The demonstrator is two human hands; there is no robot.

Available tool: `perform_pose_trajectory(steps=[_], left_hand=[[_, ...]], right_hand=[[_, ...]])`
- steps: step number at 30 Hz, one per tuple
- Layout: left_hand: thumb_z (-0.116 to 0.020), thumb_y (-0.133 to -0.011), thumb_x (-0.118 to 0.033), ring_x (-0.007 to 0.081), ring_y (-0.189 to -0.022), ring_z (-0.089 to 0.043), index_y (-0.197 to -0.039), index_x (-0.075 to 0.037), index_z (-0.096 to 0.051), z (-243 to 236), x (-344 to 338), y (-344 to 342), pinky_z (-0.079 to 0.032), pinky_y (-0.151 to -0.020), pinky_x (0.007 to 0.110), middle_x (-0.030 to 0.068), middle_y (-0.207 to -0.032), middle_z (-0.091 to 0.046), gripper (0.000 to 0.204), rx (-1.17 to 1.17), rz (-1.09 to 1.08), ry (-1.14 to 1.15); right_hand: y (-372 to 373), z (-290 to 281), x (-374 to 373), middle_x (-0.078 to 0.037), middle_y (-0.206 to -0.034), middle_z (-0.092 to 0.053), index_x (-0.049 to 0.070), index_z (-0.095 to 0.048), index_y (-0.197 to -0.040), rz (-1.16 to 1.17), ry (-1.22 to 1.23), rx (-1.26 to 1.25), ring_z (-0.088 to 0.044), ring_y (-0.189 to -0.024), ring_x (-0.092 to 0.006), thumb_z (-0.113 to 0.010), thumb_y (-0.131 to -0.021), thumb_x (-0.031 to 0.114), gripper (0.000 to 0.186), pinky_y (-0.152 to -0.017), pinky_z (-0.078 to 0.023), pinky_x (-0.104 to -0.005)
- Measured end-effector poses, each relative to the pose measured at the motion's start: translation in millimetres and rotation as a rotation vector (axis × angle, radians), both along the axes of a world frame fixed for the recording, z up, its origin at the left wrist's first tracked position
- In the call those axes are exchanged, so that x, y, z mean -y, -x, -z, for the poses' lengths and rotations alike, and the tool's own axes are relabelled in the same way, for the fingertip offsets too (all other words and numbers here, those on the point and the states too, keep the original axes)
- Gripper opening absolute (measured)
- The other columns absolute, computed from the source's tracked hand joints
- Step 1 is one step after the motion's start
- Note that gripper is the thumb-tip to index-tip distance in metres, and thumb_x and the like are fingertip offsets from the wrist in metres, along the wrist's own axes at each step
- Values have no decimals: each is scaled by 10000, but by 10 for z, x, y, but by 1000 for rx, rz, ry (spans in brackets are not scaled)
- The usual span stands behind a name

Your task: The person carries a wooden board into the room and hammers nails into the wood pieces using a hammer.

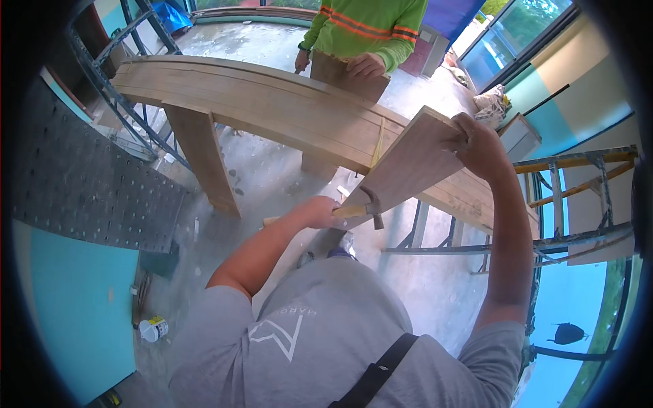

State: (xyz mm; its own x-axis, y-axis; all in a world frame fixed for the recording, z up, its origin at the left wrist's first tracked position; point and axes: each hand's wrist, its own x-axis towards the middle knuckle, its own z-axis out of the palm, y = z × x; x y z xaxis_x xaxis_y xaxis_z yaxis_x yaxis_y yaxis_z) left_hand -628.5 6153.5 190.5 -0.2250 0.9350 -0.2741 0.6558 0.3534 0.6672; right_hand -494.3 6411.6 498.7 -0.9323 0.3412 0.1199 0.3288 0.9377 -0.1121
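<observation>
Under the long wooden planks (265,95), the pale floor (269,180) is scuffed and spotted; a white bucket (154,329) sits to your left, contents unclear. Your left hand's (318,212) fingers wrap the hammer (350,212); your right hand's (477,146) fingers grip the board (408,163), tilted across the planks.

- right hand (469,141) grips the upper right edge of a board (408,163), tilted across the bench (265,105) near its right end
- left hand (322,212) holds a hammer (351,211), head before the board's lower end
- co-worker (367,27) in green beyond the bench's far edge, one hand (366,64) on a panel (330,71)
- ladders by the bench's left end (114,87) and right end (558,197)
</observation>
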Motion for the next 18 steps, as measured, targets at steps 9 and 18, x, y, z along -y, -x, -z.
perform_pose_trajectory(steps=[9,18], left_hand=[[-704,-856,-457,375,-914,-675,-1114,-46,-724,-10,-167,25,-520,-819,456,209,-990,-714,487,200,-117,17],[-715,-844,-461,381,-915,-682,-1103,-31,-722,-70,-146,27,-520,-816,455,234,-979,-712,502,248,-159,86]], right_hand=[[28,13,21,-202,-937,-700,46,-638,-1088,-16,-68,5,-679,-914,-395,-803,-796,262,399,-789,-516,-462],[49,71,35,-211,-928,-694,45,-634,-1084,-5,41,-100,-677,-894,-396,-795,-793,183,360,-773,-513,-455]])
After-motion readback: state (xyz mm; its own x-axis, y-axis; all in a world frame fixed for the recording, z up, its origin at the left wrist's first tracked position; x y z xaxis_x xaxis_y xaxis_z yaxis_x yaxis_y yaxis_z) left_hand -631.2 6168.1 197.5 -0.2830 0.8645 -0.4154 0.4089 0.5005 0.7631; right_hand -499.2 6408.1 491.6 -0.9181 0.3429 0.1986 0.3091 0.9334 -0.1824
